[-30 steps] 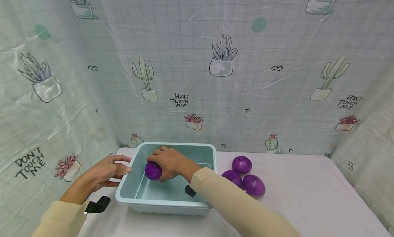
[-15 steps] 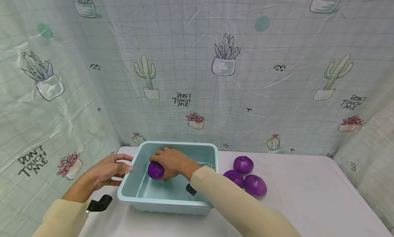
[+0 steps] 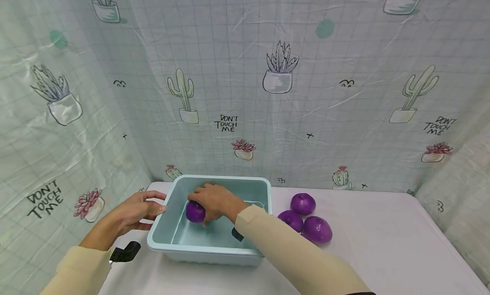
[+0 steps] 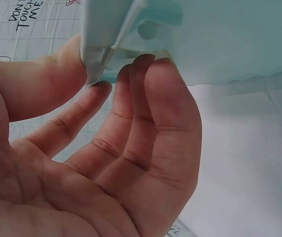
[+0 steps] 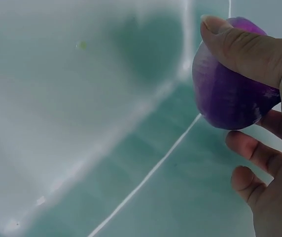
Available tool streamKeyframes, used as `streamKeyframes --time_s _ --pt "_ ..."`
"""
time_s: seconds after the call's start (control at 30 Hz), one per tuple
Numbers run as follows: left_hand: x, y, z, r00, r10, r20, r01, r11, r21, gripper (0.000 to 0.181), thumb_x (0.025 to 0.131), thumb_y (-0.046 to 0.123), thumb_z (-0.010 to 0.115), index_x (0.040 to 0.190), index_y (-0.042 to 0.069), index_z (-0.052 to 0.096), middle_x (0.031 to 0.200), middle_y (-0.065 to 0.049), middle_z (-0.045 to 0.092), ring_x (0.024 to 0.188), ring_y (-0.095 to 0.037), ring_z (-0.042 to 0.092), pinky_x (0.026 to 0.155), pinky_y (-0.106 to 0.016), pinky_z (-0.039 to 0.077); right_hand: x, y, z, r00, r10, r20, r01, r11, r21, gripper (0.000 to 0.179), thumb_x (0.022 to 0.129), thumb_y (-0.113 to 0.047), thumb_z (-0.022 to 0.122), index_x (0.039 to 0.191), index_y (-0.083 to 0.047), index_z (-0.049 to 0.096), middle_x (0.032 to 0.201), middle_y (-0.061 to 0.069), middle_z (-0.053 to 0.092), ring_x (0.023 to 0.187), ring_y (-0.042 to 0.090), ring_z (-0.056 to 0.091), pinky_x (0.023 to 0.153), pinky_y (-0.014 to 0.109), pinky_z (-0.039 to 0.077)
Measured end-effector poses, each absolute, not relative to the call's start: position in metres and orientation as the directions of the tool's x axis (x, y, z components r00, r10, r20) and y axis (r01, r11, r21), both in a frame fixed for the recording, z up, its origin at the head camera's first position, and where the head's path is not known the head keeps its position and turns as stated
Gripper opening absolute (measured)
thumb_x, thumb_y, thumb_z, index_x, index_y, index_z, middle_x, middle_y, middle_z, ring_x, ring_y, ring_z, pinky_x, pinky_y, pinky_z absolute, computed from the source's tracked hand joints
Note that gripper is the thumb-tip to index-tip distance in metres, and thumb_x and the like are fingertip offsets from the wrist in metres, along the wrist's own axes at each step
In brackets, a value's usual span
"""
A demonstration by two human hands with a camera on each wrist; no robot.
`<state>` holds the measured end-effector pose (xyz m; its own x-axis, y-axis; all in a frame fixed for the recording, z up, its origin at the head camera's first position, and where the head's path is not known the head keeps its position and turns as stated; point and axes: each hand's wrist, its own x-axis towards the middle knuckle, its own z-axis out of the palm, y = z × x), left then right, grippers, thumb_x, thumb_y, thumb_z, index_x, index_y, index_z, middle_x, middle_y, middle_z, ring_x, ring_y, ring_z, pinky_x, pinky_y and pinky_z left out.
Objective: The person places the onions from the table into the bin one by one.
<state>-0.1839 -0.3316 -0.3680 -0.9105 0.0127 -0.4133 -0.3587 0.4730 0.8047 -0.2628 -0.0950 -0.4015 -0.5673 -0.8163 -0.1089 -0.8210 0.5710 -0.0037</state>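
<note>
Backdrop (image 3: 245, 99): we see a pale, creased sheet with a faint grid, drawn cacti and potted succulents, and the words "DON'T TOUCH ME" (printed more than once).
Worktop (image 3: 375, 231): white, it reaches back to the sheet and carries everything we describe below.
Tub (image 3: 203, 250): light blue-green and rectangular, it stands upright toward the left part of the worktop, its mouth facing up.
Right hand (image 3: 216, 203): it reaches down inside the tub, partly closed round one onion; from the wrist we see its thumb across the upper side and its lowest finger bent, clear of the skin.
Held onion (image 3: 195, 212): purple and rounded, it is within the tub, toward the left wall (we cannot tell whether it touches the bottom).
Left hand (image 3: 138, 210): half closed at the tub's left side, it pinches the rim, thumb on the edge and bent fingers under the lip.
Loose onions (image 3: 317, 230): we count three more, purple and glossy, grouped close together on the worktop just right of the tub, the nearest one partly covered by the right sleeve.
Sleeves (image 3: 291, 248): both are cream, with a black piece near each cuff.
</note>
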Motion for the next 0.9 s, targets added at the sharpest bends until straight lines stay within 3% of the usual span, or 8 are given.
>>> streamKeyframes --time_s 0.47,0.73,0.9 --pt "-0.184 -0.330 -0.371 -0.921 -0.019 -0.389 -0.341 0.523 0.781 0.063 0.100 0.026 0.068 0.153 0.004 0.044 0.126 -0.016 0.070 0.094 -0.024 0.072 0.086 -0.049 0.064 -0.266 -0.081 -0.380 -0.569 -0.807 -0.155 -0.819 0.574 0.018 0.086 0.082 -0.048 0.087 0.155 -0.031 0.046 0.153 -0.008 0.053 0.139 0.015 0.051 0.114 0.032 0.048" --pt "-0.186 -0.331 -0.369 -0.917 -0.016 -0.399 -0.348 0.525 0.777 0.067 0.099 0.028 0.071 0.154 0.004 0.041 0.127 -0.018 0.069 0.093 -0.023 0.073 0.085 -0.047 0.064 -0.264 -0.041 -0.339 -0.586 -0.796 -0.153 -0.790 0.603 -0.111 0.084 0.086 -0.043 0.085 0.157 -0.029 0.043 0.161 -0.004 0.047 0.147 0.019 0.047 0.117 0.040 0.046" --pt "-0.182 -0.331 -0.369 -0.917 -0.005 -0.398 -0.342 0.521 0.782 0.071 0.099 0.029 0.071 0.156 0.003 0.038 0.129 -0.020 0.068 0.093 -0.023 0.074 0.086 -0.050 0.064 -0.255 0.002 -0.320 -0.577 -0.810 -0.102 -0.799 0.586 -0.134 0.083 0.086 -0.042 0.085 0.157 -0.026 0.044 0.160 0.000 0.047 0.148 0.022 0.045 0.121 0.041 0.042"
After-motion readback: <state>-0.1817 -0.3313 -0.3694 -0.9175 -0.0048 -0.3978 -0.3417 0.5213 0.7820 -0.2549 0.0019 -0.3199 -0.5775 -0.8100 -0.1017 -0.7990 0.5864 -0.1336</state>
